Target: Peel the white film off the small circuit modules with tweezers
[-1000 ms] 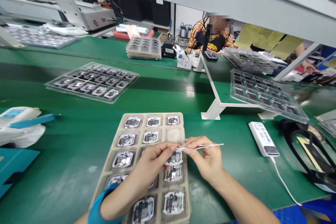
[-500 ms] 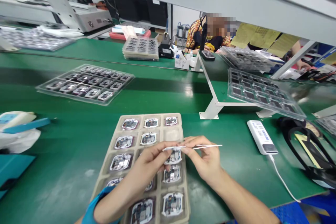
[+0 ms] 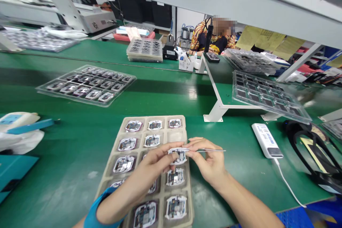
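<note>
Between the thumb and fingers of my left hand is a white-rimmed watch housing with a circuit board, tilted above the tray. My right hand pinches thin pale tweezers, whose back end sticks out to the right. Their tips lie at the housing's upper edge; whether they grip a part there is too small to tell. Below both hands lies a beige compartment tray with several similar housings, such as the one at its lower right. One compartment in its right column is vacant.
A clear tray of housings lies farther left. On a white-legged stand rests a tray of dark parts. A white corded device and a black band-shaped object sit at right. A person sits opposite.
The tweezers' two arms, visibly apart before, now appear nearly in line. The housing in my left hand has tipped and shifted slightly right. The whole view has moved a little.
</note>
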Motion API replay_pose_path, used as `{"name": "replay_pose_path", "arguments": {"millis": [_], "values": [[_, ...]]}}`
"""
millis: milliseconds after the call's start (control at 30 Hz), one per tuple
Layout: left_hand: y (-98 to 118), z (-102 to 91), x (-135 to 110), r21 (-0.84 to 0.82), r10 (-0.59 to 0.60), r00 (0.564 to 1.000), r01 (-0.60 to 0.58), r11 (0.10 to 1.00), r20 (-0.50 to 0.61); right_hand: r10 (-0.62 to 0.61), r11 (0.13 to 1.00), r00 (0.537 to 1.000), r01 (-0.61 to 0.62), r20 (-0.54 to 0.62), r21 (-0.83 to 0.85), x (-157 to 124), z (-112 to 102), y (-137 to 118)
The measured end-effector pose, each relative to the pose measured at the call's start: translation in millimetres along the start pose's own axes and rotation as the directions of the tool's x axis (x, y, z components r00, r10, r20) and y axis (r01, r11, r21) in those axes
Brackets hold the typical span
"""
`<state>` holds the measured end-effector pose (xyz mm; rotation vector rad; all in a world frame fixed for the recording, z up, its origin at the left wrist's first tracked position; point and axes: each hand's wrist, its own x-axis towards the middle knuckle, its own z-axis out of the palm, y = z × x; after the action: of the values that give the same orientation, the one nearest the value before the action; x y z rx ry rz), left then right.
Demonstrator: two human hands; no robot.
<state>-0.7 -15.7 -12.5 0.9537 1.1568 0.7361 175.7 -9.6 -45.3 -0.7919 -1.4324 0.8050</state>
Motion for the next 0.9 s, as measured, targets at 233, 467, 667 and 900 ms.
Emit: {"name": "replay_pose_path", "arguments": {"millis": [233, 467, 667, 900], "values": [[-7.7, -11.7, 18.1, 0.151, 0.242, 0.961, -0.261, 0.953, 0.138, 0.262, 0.961, 0.962, -0.253, -0.077, 0.110, 1.5, -2.2, 7.8], [-12.6, -27.2, 52.2, 0.798, 0.543, 0.835, -0.383, 0.466, 0.084, 0.234, 0.964, 0.966, -0.216, -0.112, 0.154, 2.9, -2.4, 5.6], [-20.5, -26.5, 54.7, 0.890, 0.596, 0.799, -0.327, 0.318, 0.081, 0.223, 0.968, 0.968, -0.204, -0.118, 0.149, 3.9, -3.0, 2.6], [-21.7, -10.7, 18.8, 0.976, 0.512, 0.832, -0.207, -0.070, 0.213, 0.197, 0.977, 0.974, -0.186, -0.114, 0.101, 1.8, -3.8, -2.2]]}}
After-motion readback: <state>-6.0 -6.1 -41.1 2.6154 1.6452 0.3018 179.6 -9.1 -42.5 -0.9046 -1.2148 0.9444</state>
